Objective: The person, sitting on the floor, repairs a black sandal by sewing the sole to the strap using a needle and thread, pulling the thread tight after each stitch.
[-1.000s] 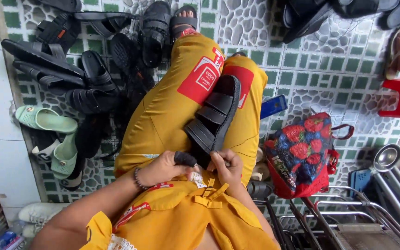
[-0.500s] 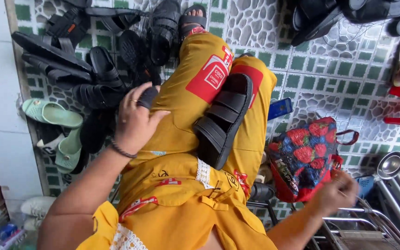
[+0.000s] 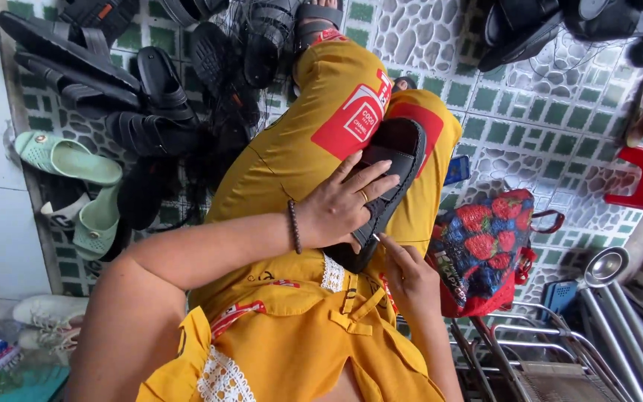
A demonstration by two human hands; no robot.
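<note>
A black sandal (image 3: pixel 394 162) lies on my lap, across my yellow trousers (image 3: pixel 314 141). My left hand (image 3: pixel 344 201), with a dark bead bracelet on the wrist, presses down on the sandal's top with fingers spread over it. At the sandal's lower edge, my right hand (image 3: pixel 403 272) pinches a small thin pale tool whose tip touches the sole. What the tool is, I cannot tell.
A heap of black sandals (image 3: pixel 150 89) and green slippers (image 3: pixel 76 160) lies on the tiled floor to my left. A strawberry-print bag (image 3: pixel 485 246) sits at my right, a blue phone-like object (image 3: pixel 457 170) beside my knee. Red stool (image 3: pixel 634 171) and metal rack (image 3: pixel 560 357) stand right.
My left hand came back from the sandal pile and now covers the sandal on my lap. My right hand returned from the bag side to the sandal's edge, holding a small tool.
</note>
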